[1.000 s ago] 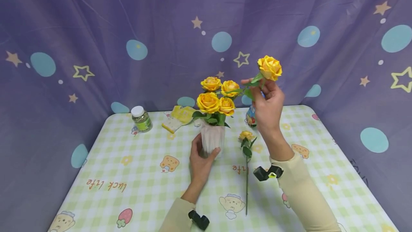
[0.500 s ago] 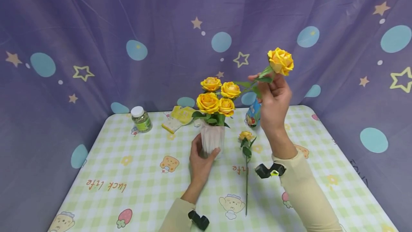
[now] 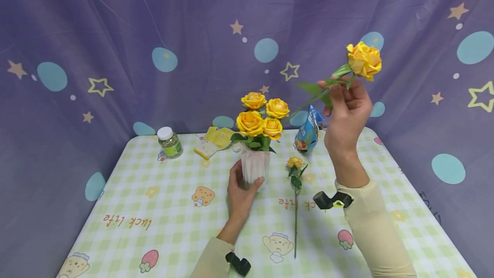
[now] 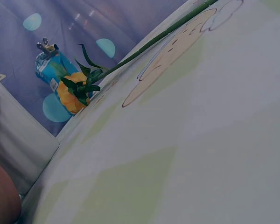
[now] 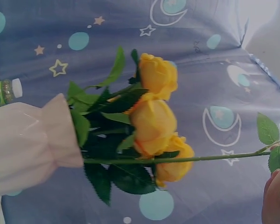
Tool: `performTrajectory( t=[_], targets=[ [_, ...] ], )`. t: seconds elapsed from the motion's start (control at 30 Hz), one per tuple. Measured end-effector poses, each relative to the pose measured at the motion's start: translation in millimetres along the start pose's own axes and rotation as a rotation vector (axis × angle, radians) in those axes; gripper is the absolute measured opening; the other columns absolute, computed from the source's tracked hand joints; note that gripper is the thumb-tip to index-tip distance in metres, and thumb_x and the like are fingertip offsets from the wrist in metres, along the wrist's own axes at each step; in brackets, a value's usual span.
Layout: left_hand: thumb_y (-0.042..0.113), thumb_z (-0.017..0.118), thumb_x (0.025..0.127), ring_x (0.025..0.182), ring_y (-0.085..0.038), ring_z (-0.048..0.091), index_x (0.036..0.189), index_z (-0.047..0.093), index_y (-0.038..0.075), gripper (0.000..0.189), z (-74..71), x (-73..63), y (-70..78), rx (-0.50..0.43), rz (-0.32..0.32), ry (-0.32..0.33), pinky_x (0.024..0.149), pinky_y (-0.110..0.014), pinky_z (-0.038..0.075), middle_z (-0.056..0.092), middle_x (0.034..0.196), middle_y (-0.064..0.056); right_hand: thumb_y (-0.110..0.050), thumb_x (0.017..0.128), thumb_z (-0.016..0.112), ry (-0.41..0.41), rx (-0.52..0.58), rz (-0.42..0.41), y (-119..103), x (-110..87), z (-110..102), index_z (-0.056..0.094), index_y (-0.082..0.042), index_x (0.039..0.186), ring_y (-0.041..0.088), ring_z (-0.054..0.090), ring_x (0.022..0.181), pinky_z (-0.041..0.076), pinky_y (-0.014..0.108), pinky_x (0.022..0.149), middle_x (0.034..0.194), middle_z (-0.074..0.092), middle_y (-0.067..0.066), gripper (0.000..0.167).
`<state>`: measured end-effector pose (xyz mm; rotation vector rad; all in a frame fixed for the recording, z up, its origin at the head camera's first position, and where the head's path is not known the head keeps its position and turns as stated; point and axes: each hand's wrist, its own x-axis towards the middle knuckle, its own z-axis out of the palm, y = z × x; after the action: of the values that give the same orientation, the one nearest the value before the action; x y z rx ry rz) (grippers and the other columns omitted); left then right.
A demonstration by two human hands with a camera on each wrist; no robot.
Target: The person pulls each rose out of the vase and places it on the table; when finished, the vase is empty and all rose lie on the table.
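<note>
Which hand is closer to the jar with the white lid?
Left hand: it grips the white vase, right of the jar. The right hand is farther right, up in the air, holding a rose.

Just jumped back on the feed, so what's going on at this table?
A person's left hand grips a pale vase with four yellow roses visible in it. The right hand pinches another rose by its stem, which runs down toward the vase; whether its end is inside, I can't tell. One more rose lies on the table, right of the vase.
</note>
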<state>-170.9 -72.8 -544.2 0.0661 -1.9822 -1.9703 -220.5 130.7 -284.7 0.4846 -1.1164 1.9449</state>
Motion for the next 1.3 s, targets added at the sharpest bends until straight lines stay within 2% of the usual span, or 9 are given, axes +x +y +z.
performTrajectory(
  t=[0.13, 0.43, 0.67, 0.93, 1.13, 1.3],
  targets=[
    [0.019, 0.094, 0.091, 0.143, -0.027, 0.059, 0.157, 0.056, 0.019, 0.076, 0.0, 0.5, -1.7, 0.01, -0.005, 0.002, 0.125, -0.057, 0.038, 0.063, 0.155, -0.006, 0.012, 0.104, 0.065, 0.011, 0.0, -0.016, -6, 5.0, -3, 0.073, 0.004, 0.099, 0.021, 0.08, 0.083, 0.037, 0.021, 0.047, 0.088, 0.081, 0.013, 0.012],
    [0.02, 0.094, 0.091, 0.145, -0.027, 0.058, 0.158, 0.055, 0.019, 0.077, 0.2, -0.3, -0.6, 0.019, -0.012, 0.003, 0.126, -0.057, 0.038, 0.062, 0.157, -0.006, 0.009, 0.101, 0.071, 0.059, 0.006, 0.02, -15, 6.2, -7, 0.069, 0.004, 0.092, 0.023, 0.078, 0.078, 0.035, 0.02, 0.045, 0.083, 0.079, 0.015, 0.01],
    [0.021, 0.094, 0.091, 0.145, -0.028, 0.057, 0.158, 0.056, 0.019, 0.077, 0.1, -1.3, 0.1, 0.02, -0.014, -0.001, 0.126, -0.058, 0.038, 0.062, 0.157, -0.006, 0.009, 0.101, 0.07, 0.037, -0.017, 0.024, -14, -0.1, -15, 0.068, 0.005, 0.09, 0.02, 0.076, 0.073, 0.035, 0.02, 0.044, 0.08, 0.079, 0.014, 0.012],
    [0.021, 0.094, 0.092, 0.146, -0.027, 0.057, 0.158, 0.055, 0.019, 0.077, -0.2, -1.2, -0.5, 0.011, -0.015, -0.004, 0.126, -0.057, 0.037, 0.062, 0.157, -0.006, 0.008, 0.103, 0.069, -0.001, -0.043, 0.035, -10, -10.0, -28, 0.071, 0.006, 0.095, 0.018, 0.075, 0.072, 0.037, 0.02, 0.043, 0.083, 0.08, 0.012, 0.008],
    [0.02, 0.094, 0.092, 0.146, -0.028, 0.057, 0.158, 0.055, 0.019, 0.077, 0.5, -0.7, -0.6, 0.011, -0.016, -0.003, 0.127, -0.058, 0.037, 0.061, 0.157, -0.006, 0.006, 0.103, 0.069, 0.005, -0.095, 0.097, -3, -22.4, -41, 0.073, 0.003, 0.095, 0.017, 0.074, 0.072, 0.037, 0.019, 0.041, 0.082, 0.08, 0.01, 0.009],
    [0.02, 0.094, 0.091, 0.146, -0.028, 0.057, 0.158, 0.055, 0.019, 0.077, 0.0, 0.5, -0.9, 0.014, -0.014, -0.003, 0.127, -0.057, 0.037, 0.061, 0.157, -0.006, 0.003, 0.103, 0.071, -0.003, -0.195, 0.2, 9, -37.8, -52, 0.075, -0.002, 0.094, 0.012, 0.072, 0.068, 0.038, 0.018, 0.04, 0.081, 0.08, 0.006, 0.01]
  ],
)
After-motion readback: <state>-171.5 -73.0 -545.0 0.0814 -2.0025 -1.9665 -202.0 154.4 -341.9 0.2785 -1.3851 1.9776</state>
